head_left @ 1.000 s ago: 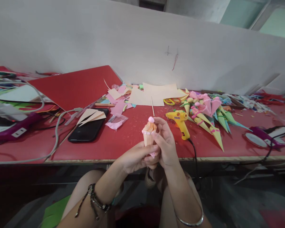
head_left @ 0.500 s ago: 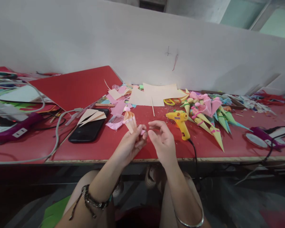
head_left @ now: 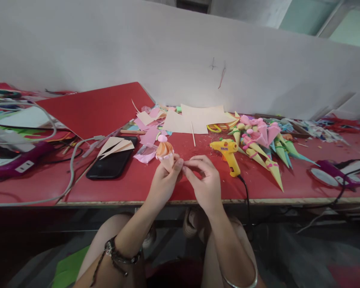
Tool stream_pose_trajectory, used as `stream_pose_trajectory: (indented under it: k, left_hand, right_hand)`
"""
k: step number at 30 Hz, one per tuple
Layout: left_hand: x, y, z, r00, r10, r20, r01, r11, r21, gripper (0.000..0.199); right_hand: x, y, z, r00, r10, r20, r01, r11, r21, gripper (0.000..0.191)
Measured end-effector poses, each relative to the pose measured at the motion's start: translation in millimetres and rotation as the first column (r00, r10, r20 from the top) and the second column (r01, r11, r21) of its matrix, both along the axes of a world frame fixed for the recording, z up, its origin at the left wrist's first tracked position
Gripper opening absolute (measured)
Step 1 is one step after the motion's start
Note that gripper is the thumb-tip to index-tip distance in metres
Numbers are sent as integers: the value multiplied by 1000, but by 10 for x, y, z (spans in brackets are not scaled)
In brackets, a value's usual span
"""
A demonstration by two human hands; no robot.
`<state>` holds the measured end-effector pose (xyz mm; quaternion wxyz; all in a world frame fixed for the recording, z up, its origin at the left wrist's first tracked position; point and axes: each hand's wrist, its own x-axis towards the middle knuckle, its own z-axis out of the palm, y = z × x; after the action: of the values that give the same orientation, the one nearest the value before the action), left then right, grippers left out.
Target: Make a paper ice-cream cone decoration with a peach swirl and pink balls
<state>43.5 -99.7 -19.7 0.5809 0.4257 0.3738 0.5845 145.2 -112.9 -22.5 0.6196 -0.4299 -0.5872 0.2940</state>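
My left hand (head_left: pixel 167 176) is closed around a small paper ice cream cone (head_left: pixel 165 154). The cone has a peach wrapper, an orange swirl, pink trim and a pink ball on top, and it stands nearly upright. My right hand (head_left: pixel 204 176) is pinched, its thumb and forefinger meeting the left fingertips; whatever lies between them is too small to make out. To the right lies a yellow glue gun (head_left: pixel 226 154) with a black cord. A thin wooden stick (head_left: pixel 193 134) rests on the red table beyond my hands.
At right is a pile of pastel paper cones (head_left: pixel 267 144). A black phone (head_left: pixel 109 170) with cut peach pieces (head_left: pixel 117 146) on it lies at left. Peach sheets (head_left: pixel 195 118), paper scraps (head_left: pixel 150 136) and a red board (head_left: pixel 99 108) are at the back. Purple power strips lie at both sides.
My left hand has turned the cone more upright, showing its orange swirl. My right hand has closed into a pinch and moved against the left fingertips. The pink bit there is now hidden.
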Motion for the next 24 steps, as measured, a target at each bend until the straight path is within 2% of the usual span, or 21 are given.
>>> stream_pose_trajectory:
  k: [3, 6, 9, 11, 14, 17, 19, 21, 24]
  left_hand:
    - [4, 7, -10, 1000, -21, -15, 21, 1000, 9, 24]
    - [18, 21, -27, 997, -69, 39, 69, 998, 0, 23]
    - [30, 21, -18, 978, -157, 134, 164, 986, -40, 20]
    - [20, 3, 11, 947, -234, 222, 255, 964, -74, 18]
    - [-28, -45, 58, 823, -427, 376, 487, 870, -80, 17]
    - [-79, -97, 68, 628, -624, 466, 704, 710, 4, 20]
    - [-92, -123, 53, 531, -693, 488, 773, 632, 56, 23]
    - [-89, -137, 35, 486, -723, 491, 805, 589, 70, 26]
    - [-71, -145, 24, 498, -722, 480, 808, 587, 44, 30]
  right_hand:
    - [-1, -7, 5, 1000, 15, -15, -15, 1000, -15, 9]
    - [-9, -8, 11, 1000, -2, -15, 2, 1000, -8, 8]
    - [-6, 7, 0, 997, -36, -61, 34, 999, -30, 6]
    - [14, 33, -21, 983, -95, -157, 84, 994, -75, 8]
    - [55, 84, -60, 915, -191, -354, 152, 979, -135, 12]
    - [71, 116, -77, 842, -134, -522, 73, 988, -137, 12]
    - [61, 113, -69, 811, -77, -580, 3, 992, -128, 12]
    - [47, 95, -52, 808, -58, -586, -35, 989, -146, 15]
    - [31, 60, -24, 840, -51, -540, -47, 985, -166, 17]
